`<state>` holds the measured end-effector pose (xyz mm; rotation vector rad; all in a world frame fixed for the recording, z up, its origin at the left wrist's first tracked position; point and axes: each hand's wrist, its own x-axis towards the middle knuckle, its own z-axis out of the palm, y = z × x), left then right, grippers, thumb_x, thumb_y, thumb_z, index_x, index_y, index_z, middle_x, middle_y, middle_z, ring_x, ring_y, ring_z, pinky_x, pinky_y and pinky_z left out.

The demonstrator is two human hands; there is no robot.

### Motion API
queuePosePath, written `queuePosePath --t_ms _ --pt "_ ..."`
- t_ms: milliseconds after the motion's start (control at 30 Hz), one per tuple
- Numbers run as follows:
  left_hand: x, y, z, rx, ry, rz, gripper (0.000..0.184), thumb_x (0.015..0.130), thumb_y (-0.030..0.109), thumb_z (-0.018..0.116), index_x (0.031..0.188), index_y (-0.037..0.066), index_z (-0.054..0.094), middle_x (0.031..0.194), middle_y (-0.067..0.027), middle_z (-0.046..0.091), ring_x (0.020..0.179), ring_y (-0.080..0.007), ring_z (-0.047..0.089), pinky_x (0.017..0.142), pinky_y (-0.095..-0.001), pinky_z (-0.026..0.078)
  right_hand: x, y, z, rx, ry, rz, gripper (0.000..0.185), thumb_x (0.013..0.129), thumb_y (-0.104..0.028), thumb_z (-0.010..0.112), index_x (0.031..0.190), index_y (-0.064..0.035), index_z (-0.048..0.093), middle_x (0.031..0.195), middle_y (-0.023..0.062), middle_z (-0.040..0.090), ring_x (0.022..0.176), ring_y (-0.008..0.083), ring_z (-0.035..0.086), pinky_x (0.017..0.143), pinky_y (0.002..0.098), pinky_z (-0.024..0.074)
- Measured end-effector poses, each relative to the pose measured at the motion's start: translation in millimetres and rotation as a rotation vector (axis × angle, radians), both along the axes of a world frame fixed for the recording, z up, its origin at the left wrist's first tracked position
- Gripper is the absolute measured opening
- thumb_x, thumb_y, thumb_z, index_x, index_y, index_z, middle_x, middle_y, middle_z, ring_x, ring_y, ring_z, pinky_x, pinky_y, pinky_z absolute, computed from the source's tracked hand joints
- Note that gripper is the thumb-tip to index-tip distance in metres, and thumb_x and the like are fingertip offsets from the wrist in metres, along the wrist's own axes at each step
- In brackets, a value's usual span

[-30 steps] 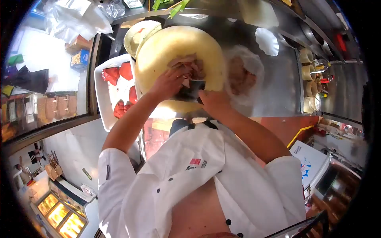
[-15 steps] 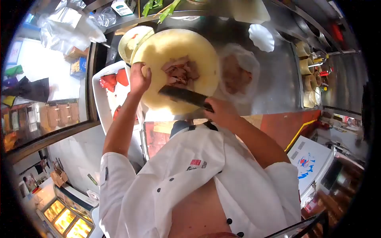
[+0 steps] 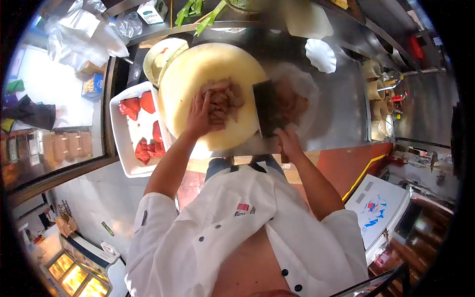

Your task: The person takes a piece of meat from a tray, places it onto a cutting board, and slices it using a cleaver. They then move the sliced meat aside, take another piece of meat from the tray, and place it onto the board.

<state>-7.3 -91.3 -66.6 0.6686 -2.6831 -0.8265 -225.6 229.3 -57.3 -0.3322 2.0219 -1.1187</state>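
Cut pieces of meat [image 3: 227,101] lie in a pile on a round yellow chopping board [image 3: 217,57]. My left hand [image 3: 199,116] rests against the left side of the pile, fingers apart. In my right hand [image 3: 287,143] is the handle of a broad dark cleaver [image 3: 266,108], its blade at the board's right edge. Just right of the blade sits a clear plastic bag [image 3: 309,91] with more meat [image 3: 294,104] in it, partly behind the cleaver.
Left of the board stands a white tray [image 3: 118,133] with red pieces. A round tub [image 3: 152,57] touches the board's upper left. Beyond are green stalks [image 3: 210,19], a white scalloped dish [image 3: 320,55] and a carton [image 3: 152,12]. Stacked containers [image 3: 374,91] stand right.
My left hand has come from the board's left edge to the meat and opened. The cleaver has moved right, from below the meat to beside the bag, and its broad face now shows.
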Motion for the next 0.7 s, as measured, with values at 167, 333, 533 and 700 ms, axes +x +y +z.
queuePosePath --t_ms 167,333,533,700 --pt "-23.2 -0.8 -29.8 -0.135 -0.083 0.089 0.134 0.057 0.06 0.09 0.161 0.007 0.026 0.166 -0.0296 0.016 0.153 -0.0503 0.017 0.124 -0.0557 0.02 11.6 -30.2 1.2 -0.102 -0.349 -0.228 0.026 0.099 -0.031 0.064 0.084 -0.0116 0.056 0.065 0.0018 0.054 0.046 0.0137 0.05 0.043 0.0298 0.0414" --pt "-35.3 16.6 -20.2 -0.134 -0.199 0.122 0.131 0.059 0.064 0.088 0.162 0.01 0.026 0.167 -0.0277 0.016 0.154 -0.0509 0.013 0.125 -0.0554 0.018 13.5 -46.1 -24.5 -0.195 -0.384 -0.243 0.028 0.1 -0.031 0.063 0.084 -0.01 0.055 0.063 0.0036 0.054 0.047 0.015 0.052 0.043 0.0307 0.0421" --pt "-43.6 29.0 -15.6 -0.14 -0.129 0.213 0.126 0.062 0.069 0.084 0.161 0.013 0.031 0.167 -0.0278 0.017 0.153 -0.0514 0.014 0.125 -0.0546 0.019 22.2 -75.6 -83.2 -0.039 -0.388 -0.143 0.057 0.1 -0.048 0.065 0.138 -0.0064 0.057 0.088 0.0077 0.064 0.068 0.0203 0.06 0.064 0.0377 0.0509" --pt "-47.0 32.2 -6.5 -0.094 -0.05 0.253 0.108 0.066 0.064 0.086 0.155 0.018 0.044 0.164 -0.0245 0.026 0.152 -0.0524 0.018 0.122 -0.0572 0.026 63.7 -123.5 -126.6 -0.212 0.082 -0.055 0.03 0.104 -0.035 0.053 0.097 -0.007 0.06 0.069 0.0051 0.058 0.049 0.0175 0.054 0.047 0.0345 0.0452"
